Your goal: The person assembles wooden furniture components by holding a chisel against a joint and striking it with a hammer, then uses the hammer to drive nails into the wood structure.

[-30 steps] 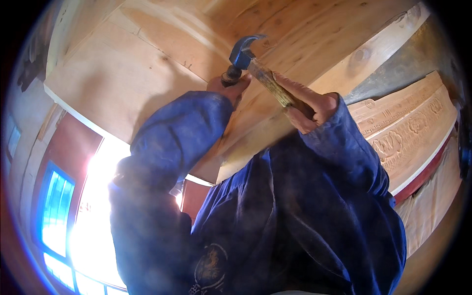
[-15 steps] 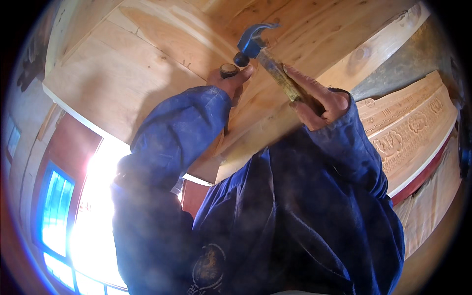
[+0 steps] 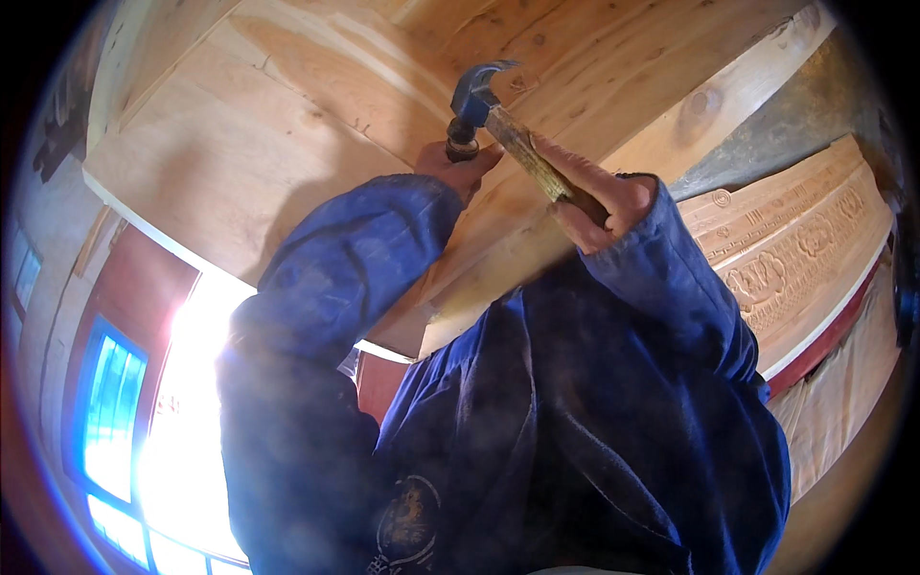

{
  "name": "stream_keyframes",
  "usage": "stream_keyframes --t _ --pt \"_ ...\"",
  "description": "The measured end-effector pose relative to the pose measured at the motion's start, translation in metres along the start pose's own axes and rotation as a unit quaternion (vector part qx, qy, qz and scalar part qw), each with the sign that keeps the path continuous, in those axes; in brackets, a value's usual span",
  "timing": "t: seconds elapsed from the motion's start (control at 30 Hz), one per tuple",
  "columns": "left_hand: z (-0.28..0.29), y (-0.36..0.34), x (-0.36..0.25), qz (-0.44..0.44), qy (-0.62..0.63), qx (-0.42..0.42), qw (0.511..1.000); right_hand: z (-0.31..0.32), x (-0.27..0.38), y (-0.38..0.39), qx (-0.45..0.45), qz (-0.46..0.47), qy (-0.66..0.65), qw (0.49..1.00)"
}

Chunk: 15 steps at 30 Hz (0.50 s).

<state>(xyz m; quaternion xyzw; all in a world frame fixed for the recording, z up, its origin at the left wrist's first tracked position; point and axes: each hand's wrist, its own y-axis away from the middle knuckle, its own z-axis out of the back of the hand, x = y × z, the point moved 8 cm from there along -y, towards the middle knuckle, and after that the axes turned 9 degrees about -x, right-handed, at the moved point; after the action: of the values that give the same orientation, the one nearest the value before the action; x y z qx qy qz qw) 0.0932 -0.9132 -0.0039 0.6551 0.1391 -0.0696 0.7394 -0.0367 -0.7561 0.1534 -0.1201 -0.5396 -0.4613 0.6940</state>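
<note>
My left hand (image 3: pixel 448 171) is closed around an upright chisel (image 3: pixel 462 150). Only its round, ringed handle top shows above the fist; the blade is hidden beneath. In my right hand (image 3: pixel 599 196) is a claw hammer (image 3: pixel 476 96) with a dark blue-grey head and a worn wooden handle, the forefinger stretched along it. The hammer's face meets the top of the chisel handle, and its claw points away to the upper right. Both hands are over a pale wooden board surface (image 3: pixel 240 125).
A carved wooden panel (image 3: pixel 767 268) leans at the right, beside a light knotty beam (image 3: pixel 704 105). Bright light comes in at the lower left, near a blue-framed window (image 3: pixel 110 402) and a red panel (image 3: pixel 144 283). My blue sleeves and dark blue clothing fill the lower middle.
The hammer has come down and left, from just above the chisel onto its handle top. My left hand has shifted slightly right with the chisel.
</note>
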Motion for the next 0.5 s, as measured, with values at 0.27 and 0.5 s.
stream_keyframes --t 0.27,0.5 --pt "0.04 -0.01 -0.031 -0.165 -0.02 -0.297 0.94 0.043 -0.01 -0.007 -0.119 -0.077 -0.002 0.99" --pt "0.031 -0.089 -0.058 -0.056 0.145 -0.187 0.97 0.079 0.027 -0.087 -0.327 0.078 -0.237 0.911"
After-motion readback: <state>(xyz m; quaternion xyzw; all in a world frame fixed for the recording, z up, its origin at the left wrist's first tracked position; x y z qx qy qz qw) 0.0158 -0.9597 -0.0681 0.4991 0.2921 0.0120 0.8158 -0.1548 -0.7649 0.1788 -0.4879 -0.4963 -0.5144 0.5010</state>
